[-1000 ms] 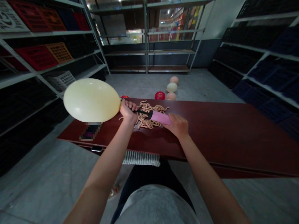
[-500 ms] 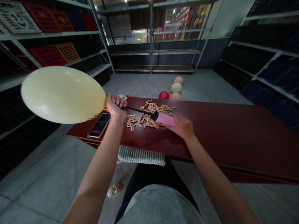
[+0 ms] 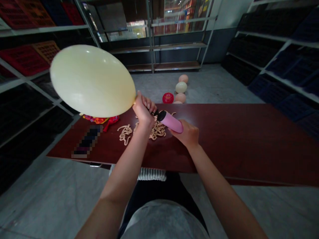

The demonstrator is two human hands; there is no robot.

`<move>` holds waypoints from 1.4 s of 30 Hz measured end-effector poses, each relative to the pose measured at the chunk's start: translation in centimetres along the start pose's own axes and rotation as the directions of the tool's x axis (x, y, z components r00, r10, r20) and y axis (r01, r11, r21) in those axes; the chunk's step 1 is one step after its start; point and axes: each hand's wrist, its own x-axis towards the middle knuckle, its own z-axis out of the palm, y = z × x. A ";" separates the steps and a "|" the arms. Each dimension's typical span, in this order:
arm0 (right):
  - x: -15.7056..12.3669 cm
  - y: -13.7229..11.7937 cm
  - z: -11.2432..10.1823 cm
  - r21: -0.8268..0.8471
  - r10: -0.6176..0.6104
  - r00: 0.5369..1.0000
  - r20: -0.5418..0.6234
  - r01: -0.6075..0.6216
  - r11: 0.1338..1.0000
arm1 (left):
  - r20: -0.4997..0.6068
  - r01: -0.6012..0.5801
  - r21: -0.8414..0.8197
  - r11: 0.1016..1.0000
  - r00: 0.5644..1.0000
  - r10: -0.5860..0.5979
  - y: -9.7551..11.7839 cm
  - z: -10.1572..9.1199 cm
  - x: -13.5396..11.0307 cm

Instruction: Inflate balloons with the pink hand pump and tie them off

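Observation:
My left hand [image 3: 144, 112] is clenched around the neck of a large pale yellow balloon [image 3: 92, 80], holding it onto the black tip of a pink hand pump [image 3: 169, 121]. The balloon swells out to the upper left, above the table's left end. My right hand [image 3: 187, 134] grips the rear of the pink pump barrel, which is pushed in close to the left hand. A heap of limp beige uninflated balloons [image 3: 139, 130] lies on the dark red table [image 3: 236, 132] just under both hands.
A phone [image 3: 86, 141] lies near the table's left front edge, with red and multicoloured flat balloons [image 3: 101, 119] behind it. Several inflated balloons [image 3: 177, 93] rest on the floor beyond the table. Metal shelving with crates lines both sides and the back.
The pump barrel has been pushed in toward my left hand, hiding the black rod. The balloon has grown larger and risen up and to the right.

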 end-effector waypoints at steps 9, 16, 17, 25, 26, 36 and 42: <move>0.0 0.0 0.4 -0.040 -0.036 0.998 0.055 0.038 0.998 | -0.080 0.020 -0.044 0.999 0.997 -0.024 -1.9 -1.9 0.0; -0.4 -0.7 0.6 -0.086 -0.168 0.981 0.095 0.176 0.981 | -0.240 0.044 -0.061 0.997 0.969 -0.057 0.8 -4.8 0.5; -0.4 -0.8 0.5 -0.096 -0.181 0.978 0.099 0.191 0.977 | -0.248 0.040 -0.067 0.997 0.967 -0.056 1.3 -5.3 0.5; -0.4 -0.7 0.7 -0.096 -0.279 0.950 0.144 0.294 0.951 | -0.266 0.000 -0.090 0.996 0.964 -0.024 6.9 -9.7 0.9; -0.4 -0.7 0.7 -0.085 -0.282 0.948 0.150 0.297 0.951 | -0.264 -0.004 -0.082 0.997 0.964 -0.018 7.6 -10.2 1.0; -0.2 -0.6 0.7 0.027 -0.219 0.962 0.162 0.217 0.976 | -0.185 -0.103 -0.048 0.993 0.978 0.093 11.1 -8.7 1.5; -0.2 0.1 0.6 0.031 -0.104 0.988 0.111 0.101 0.994 | -0.095 -0.141 -0.027 0.990 0.986 0.138 9.1 -3.0 1.4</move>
